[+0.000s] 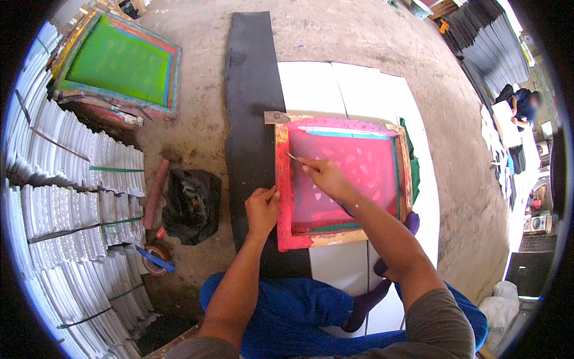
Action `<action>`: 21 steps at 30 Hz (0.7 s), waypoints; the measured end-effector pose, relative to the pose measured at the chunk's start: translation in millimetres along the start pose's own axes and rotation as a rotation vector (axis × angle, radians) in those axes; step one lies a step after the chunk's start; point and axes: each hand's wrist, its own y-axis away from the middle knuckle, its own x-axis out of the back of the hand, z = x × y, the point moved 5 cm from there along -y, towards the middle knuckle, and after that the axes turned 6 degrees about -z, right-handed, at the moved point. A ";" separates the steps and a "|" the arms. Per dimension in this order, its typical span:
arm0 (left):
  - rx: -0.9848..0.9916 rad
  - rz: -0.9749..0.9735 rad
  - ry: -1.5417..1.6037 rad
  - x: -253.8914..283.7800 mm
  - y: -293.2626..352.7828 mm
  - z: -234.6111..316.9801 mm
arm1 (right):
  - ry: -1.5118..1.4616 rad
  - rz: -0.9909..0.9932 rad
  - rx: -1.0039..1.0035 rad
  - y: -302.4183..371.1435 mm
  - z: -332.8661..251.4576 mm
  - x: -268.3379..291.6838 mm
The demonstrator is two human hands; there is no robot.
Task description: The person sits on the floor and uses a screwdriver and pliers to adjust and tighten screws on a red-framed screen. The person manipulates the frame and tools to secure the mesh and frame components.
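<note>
In front of me a wooden screen-printing frame (284, 209) lies tilted slightly, its wood stained red and pink. Pink-red mesh (353, 173) with several pale shapes fills it. My left hand (262, 209) grips the frame's left side bar, thumb on its edge. Over the mesh, my right hand (326, 178) is closed round a small, thin tool with a pale metallic tip (291, 156). That tip is at the inner edge of the left bar; most of the tool is hidden in my fingers, so its kind is unclear.
White sheets (308, 84) and a long black strip (250, 72) lie under the frame. A green screen (122, 60) stands far left. Strapped white stacks (60, 209), a black plastic bag (191, 206) and a tape roll (154, 263) are at left. Another person (526, 107) sits far right.
</note>
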 end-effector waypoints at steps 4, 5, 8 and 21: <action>0.023 -0.020 0.026 3.5 -0.3 -2.0 | 0.219 0.080 0.106 -1.2 -8.2 1.1; 0.009 -0.017 0.023 3.6 -0.8 -0.1 | 0.027 0.052 0.053 -2.9 -2.6 1.0; 0.062 -0.049 0.045 6.3 -1.5 3.9 | -0.549 -0.171 -0.264 -6.5 12.3 7.7; 0.099 -0.009 0.119 0.4 -1.8 -11.5 | 0.441 0.213 -0.025 34.0 -24.6 -2.4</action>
